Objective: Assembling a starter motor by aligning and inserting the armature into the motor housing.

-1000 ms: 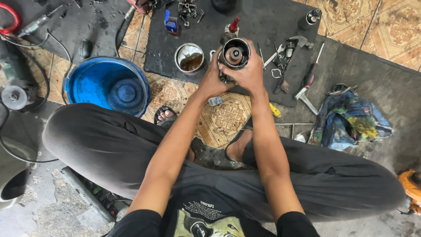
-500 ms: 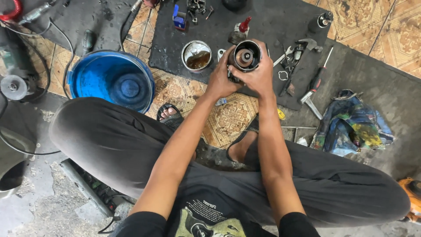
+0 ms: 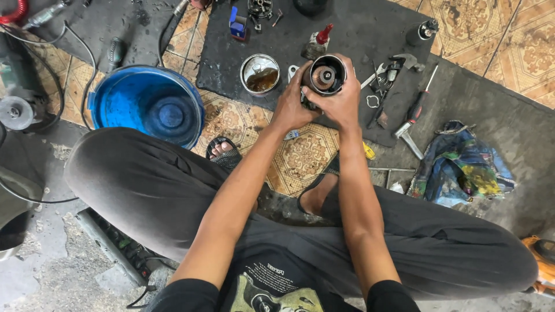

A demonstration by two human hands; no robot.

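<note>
**Both hands clamped round a metal cylinder above the dark mat**

Far left of the dark mat (image 3: pixel 347 34): an angle grinder (image 3: pixel 17 104) lying on the floor, cable trailing. Nearer the mat, touching its left edge: a blue bucket (image 3: pixel 147 104), upright, nothing visible inside. On the mat itself, left portion: a small open tin (image 3: pixel 260 74) holding brown liquid, just beside the hands. At the mat's near edge, raised off it: a metal cylinder (image 3: pixel 325 78), open end facing up, a shaft showing in the centre. Left hand (image 3: pixel 292 104) wrapped round its left side and underside, fingers curled tight; right hand (image 3: pixel 344 98) closed over its right side, thumb across the rim. Right portion of the mat: loose wrenches and small parts (image 3: pixel 381 81), then a red-handled screwdriver (image 3: pixel 417 104) crossing the mat's right edge. Right of the mat, well apart: a crumpled paint-stained rag (image 3: pixel 462 167) on the floor.

Likely risks: greasy grip letting the cylinder slip and drop onto the tin, spilling the liquid across the mat; small parts knocked off the mat's edge; bare toes below in the drop path.
</note>
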